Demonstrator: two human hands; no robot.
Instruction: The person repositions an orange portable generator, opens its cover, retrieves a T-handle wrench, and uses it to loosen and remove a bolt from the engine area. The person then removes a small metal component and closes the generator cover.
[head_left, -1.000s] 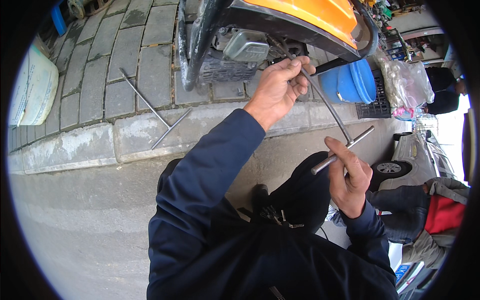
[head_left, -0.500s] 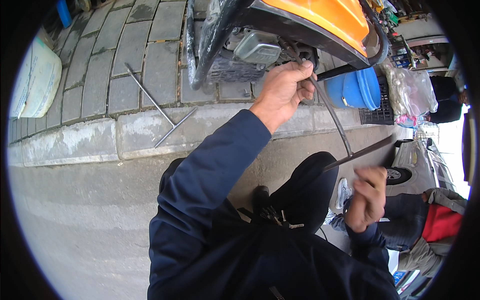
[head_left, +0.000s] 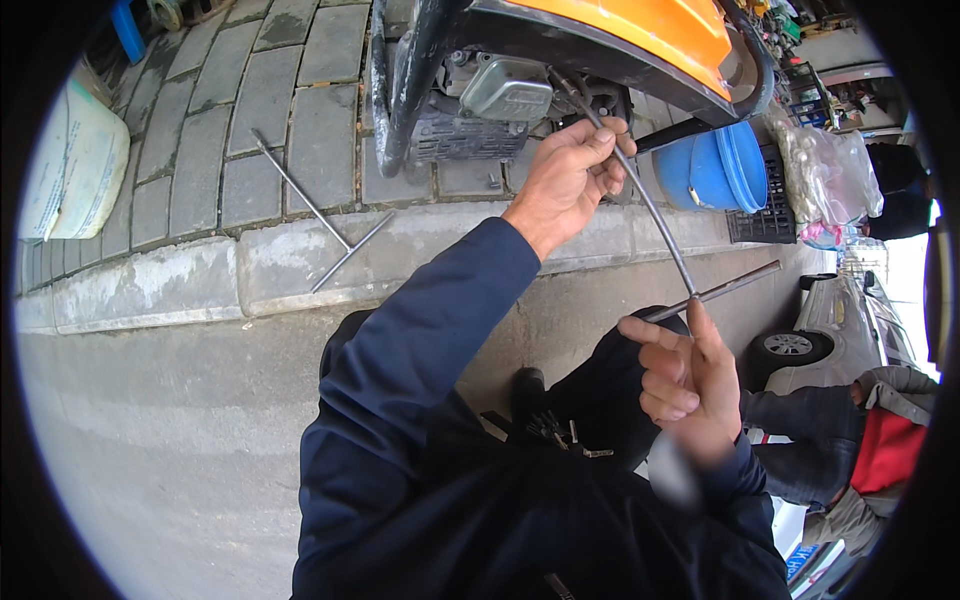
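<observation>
My left hand is closed loosely around the shaft of a steel T-handle wrench, close to the engine. The wrench's far end reaches in beside the engine's metal cover; its tip is hidden. My right hand is at the crossbar end, with fingertips against the bar and the other fingers curled. The engine sits in a black tubular frame beneath an orange cover. A second T-handle wrench lies across paving and kerb to the left, apart from both hands.
A blue bucket stands right of the engine, beside a black crate and a clear plastic bag. A whitish bucket is at far left. Another person in red and grey and a parked car are at right.
My right hand has moved up and left, from apart from the wrench to touching its crossbar. The crossbar has turned slightly. My left hand stays on the shaft.
</observation>
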